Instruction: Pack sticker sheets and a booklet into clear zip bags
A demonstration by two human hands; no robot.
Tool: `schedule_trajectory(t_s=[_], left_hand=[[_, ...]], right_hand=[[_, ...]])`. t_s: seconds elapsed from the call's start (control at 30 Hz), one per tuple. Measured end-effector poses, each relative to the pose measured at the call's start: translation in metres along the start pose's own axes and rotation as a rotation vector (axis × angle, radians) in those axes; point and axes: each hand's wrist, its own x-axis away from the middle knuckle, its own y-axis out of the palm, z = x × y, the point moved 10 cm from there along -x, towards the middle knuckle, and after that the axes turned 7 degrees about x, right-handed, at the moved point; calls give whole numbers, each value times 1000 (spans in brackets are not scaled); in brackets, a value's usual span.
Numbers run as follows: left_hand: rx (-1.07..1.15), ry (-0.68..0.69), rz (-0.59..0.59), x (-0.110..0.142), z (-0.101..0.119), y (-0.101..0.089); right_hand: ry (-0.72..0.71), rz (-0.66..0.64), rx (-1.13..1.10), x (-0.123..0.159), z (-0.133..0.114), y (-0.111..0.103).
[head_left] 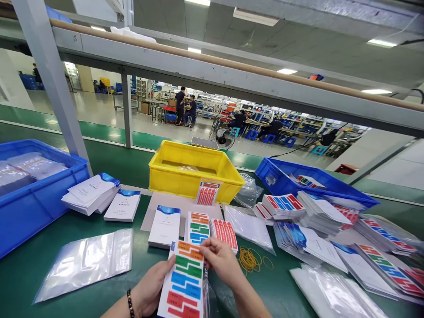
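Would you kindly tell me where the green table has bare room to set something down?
The green table is bare between the flat clear bag at left and the left hand, and in a patch between the rubber bands and the plastic bags at lower right. The right side is crowded with booklets and sticker sheets.

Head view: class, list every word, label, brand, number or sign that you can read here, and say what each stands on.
No text reads clearly.
Multicoloured sheet in the left hand: small print on the blocks, too small to read.
White booklet stack: cover print, too blurred to read.
Red-striped sheets: pale characters, too small to read.
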Motion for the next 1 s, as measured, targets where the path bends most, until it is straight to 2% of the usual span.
schedule_trajectory(t_s=[0.03,0.1,0.2,0.3,0.4,0.57,0.73,0.83,0.9,0.93,1.0], left_hand=[[-20,-5,40,1,0,-2],[-33,-38,89,5,-2,-1],[-16,-90,85,9,-4,11],[-22,-87,71,8,-4,22],[-18,-54,47,-2,-5,24],[-44,-50,77,-16,-10,5],[-33,-3,95,-19,-4,-2],[-12,12,140,-17,0,-3],[9,24,161,-18,1,-5],[23,35,163,-18,2,-5],[60,80,148,-21,4,-5]], right_hand=[[2,16,69,0,3,-3],[36,108,222,-5,15,-24],[164,261,387,-15,47,-68],[277,300,505,-19,73,-88],[325,284,539,-20,85,-86],[349,334,462,-19,90,-82],[345,396,192,-15,94,-91],[282,401,-27,-8,82,-91],[218,346,-228,-1,67,-78],[187,279,-340,2,57,-65],[147,55,-521,10,35,-28]])
